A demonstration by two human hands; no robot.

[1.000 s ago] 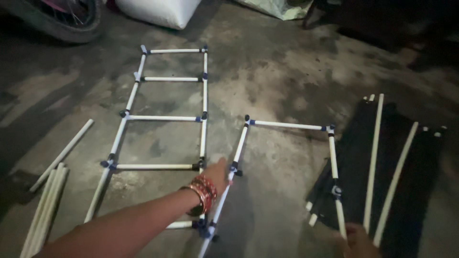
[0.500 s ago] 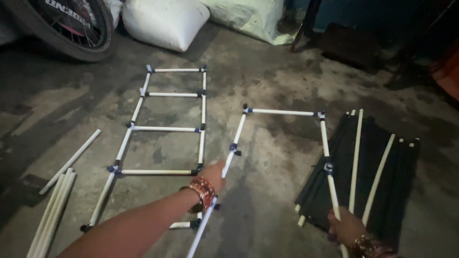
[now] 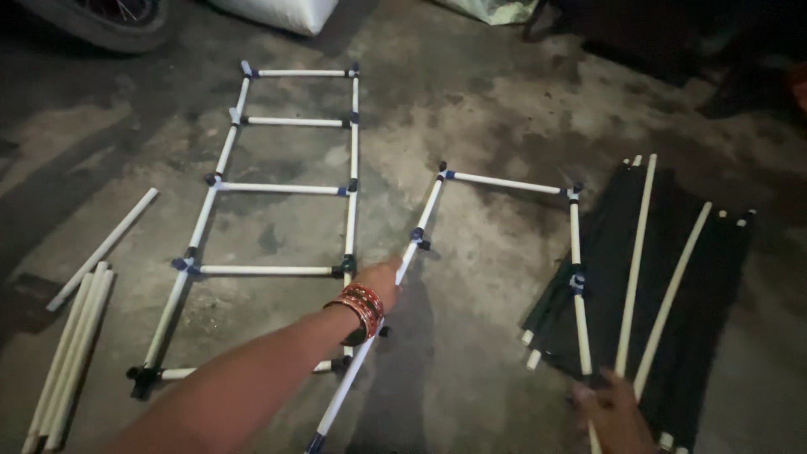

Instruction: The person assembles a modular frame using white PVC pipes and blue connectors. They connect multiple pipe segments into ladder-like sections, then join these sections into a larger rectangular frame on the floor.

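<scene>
The left hand [image 3: 380, 280], with red bangles [image 3: 360, 309] at the wrist, lies on the left rail of an open three-sided frame [image 3: 503, 182] of white pipes and dark joints that rests on the concrete floor [image 3: 471, 101]; the fingers seem curled over the pipe, though the dim light leaves it unclear how tightly they close. The right hand [image 3: 615, 412] reaches the lower end of the frame's right rail at the bottom edge of the view, beside loose pipes [image 3: 639, 252] lying on a dark sheet [image 3: 714, 286]; whether it grips or only touches cannot be told. The risk I see is in the joints: with two long rails tied by a single cross pipe at the far end, uneven lifting or pulling by the two hands could twist the frame and pop a pipe out of a connector. The finished ladder frame [image 3: 277, 189] lies just beside the left rail, nearly touching near the wrist, so a sideways shove could knock it. The spare pipes [image 3: 71, 345] at far left lie well apart.
</scene>
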